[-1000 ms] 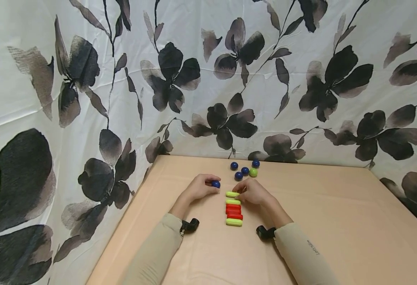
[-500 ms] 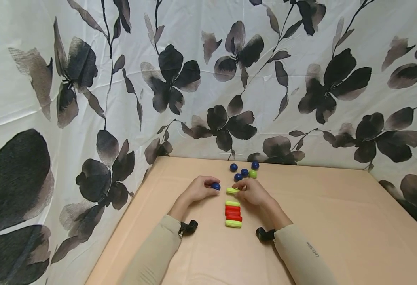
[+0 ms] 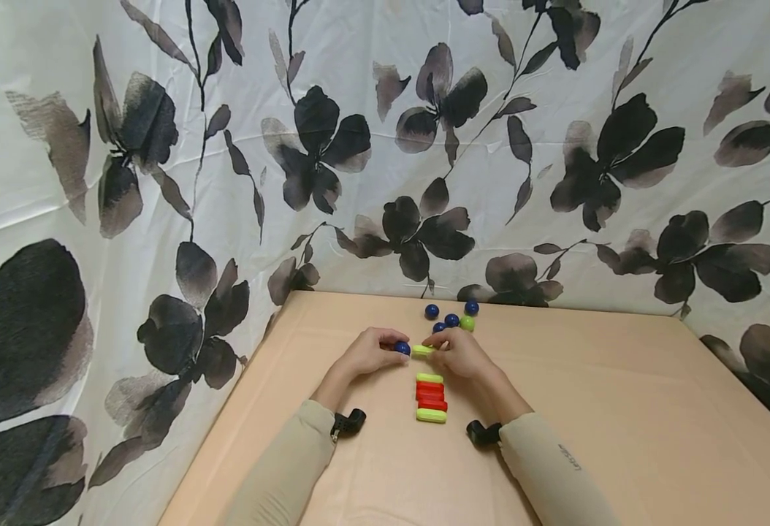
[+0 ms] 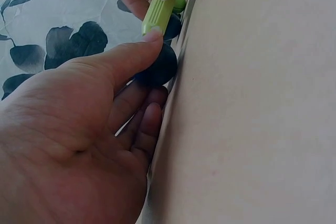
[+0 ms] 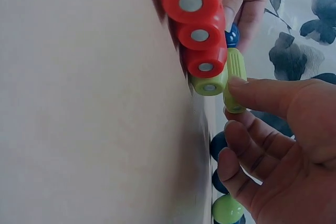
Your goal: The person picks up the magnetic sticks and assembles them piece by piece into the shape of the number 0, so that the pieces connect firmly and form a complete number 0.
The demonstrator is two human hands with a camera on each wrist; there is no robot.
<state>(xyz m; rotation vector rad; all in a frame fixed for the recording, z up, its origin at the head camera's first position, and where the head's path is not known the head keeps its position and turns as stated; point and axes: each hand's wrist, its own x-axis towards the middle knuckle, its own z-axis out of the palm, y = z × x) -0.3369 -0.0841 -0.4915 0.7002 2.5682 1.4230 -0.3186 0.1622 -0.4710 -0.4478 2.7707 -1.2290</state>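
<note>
My left hand (image 3: 368, 354) pinches a glossy blue ball (image 3: 402, 348) between thumb and fingers. Facing it, my right hand (image 3: 462, 356) grips a ribbed yellow-green magnetic rod (image 5: 235, 72), held crosswise with its left end right at the ball. In the left wrist view the rod (image 4: 158, 15) meets the ball (image 4: 159, 67) near my thumb tip; whether they touch is partly hidden by the thumb. Closer to me on the table lies a row of rods: one yellow-green rod (image 3: 429, 378), several red rods (image 3: 431, 395) and another yellow-green rod (image 3: 431, 416). Silvery discs show in their ends.
Beyond my hands, several blue balls (image 3: 432, 312) and a green ball (image 3: 467, 323) sit loosely grouped near the table's far edge. A floral cloth (image 3: 332, 241) hangs behind the tan table (image 3: 589, 409). My right fingers are close to the nearest balls.
My right hand has taken the yellow-green rod from the far end of the row, forward and then left to the blue ball. My left hand has shifted the ball slightly right.
</note>
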